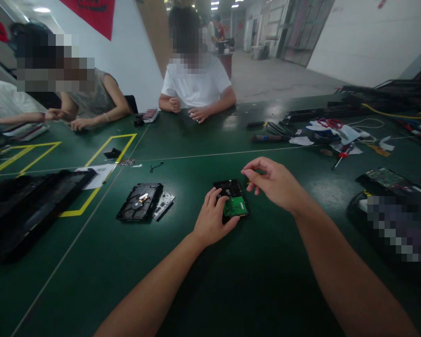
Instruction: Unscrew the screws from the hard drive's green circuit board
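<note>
View from above a dark green table (91,262), with the wearer's two bare forearms reaching in from the bottom edge. The left hand (214,221) rests on a small black hard drive (229,188) lying flat on the table. Its fingers curl over the drive's left side and its thumb lies along the near edge, clasping it. A green circuit board (235,206) covers the near part of the drive, just right of that thumb.

The right hand (272,181) hovers just right of the drive and slightly beyond it, not touching it. Its thumb and forefinger tips meet over the drive's far right corner (whether anything tiny sits between them cannot be told), and the other fingers are loosely curled.

Left of the left hand, apart from it, lies a second drive (140,201) with its cover off, a pale metal plate (163,204) touching its right side. Farther left is a long black tray (31,206), crossed by yellow tape (91,196) on the table.

Beyond the right hand and to its right, a red-handled screwdriver (340,158) lies among cables and scraps. Straight beyond both hands, across the table, a person in a white shirt (196,84) sits with hands on the surface.
</note>
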Action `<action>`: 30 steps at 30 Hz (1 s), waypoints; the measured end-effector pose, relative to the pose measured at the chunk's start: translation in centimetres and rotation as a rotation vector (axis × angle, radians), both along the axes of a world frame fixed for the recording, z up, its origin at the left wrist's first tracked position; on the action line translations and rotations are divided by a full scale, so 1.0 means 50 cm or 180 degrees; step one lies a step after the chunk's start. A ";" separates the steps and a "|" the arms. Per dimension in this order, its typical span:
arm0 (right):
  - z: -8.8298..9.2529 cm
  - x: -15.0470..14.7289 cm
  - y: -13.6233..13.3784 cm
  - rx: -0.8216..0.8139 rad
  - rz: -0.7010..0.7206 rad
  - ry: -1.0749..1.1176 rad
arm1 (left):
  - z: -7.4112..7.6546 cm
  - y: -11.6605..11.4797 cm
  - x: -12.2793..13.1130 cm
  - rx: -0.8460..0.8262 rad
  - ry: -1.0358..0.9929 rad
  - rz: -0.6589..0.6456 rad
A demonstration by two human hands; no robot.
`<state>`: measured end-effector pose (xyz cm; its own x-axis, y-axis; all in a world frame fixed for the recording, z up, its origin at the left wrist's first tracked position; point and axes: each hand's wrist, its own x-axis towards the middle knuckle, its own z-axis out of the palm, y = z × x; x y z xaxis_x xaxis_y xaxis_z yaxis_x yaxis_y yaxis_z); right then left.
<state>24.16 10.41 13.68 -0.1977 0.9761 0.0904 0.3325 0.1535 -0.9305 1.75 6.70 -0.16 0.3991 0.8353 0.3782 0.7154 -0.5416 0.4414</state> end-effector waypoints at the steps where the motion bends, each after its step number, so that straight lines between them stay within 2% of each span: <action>1: 0.001 0.000 -0.001 0.0045 0.0026 -0.0067 | 0.001 -0.001 0.000 -0.0003 -0.0002 0.0001; 11: 0.004 0.009 -0.004 0.0353 0.0217 -0.0565 | 0.006 -0.001 0.001 -0.0004 0.0000 -0.0001; 18: -0.002 0.006 -0.003 0.0174 0.0001 -0.0245 | 0.004 0.000 0.000 -0.0009 -0.0009 0.0002; 22: 0.003 0.005 -0.002 0.0136 0.0068 -0.0037 | 0.006 -0.001 0.001 -0.0021 -0.0030 -0.0006; 30: 0.008 0.001 -0.007 0.0164 0.0260 -0.0329 | 0.007 -0.002 0.002 -0.0013 0.0009 -0.0004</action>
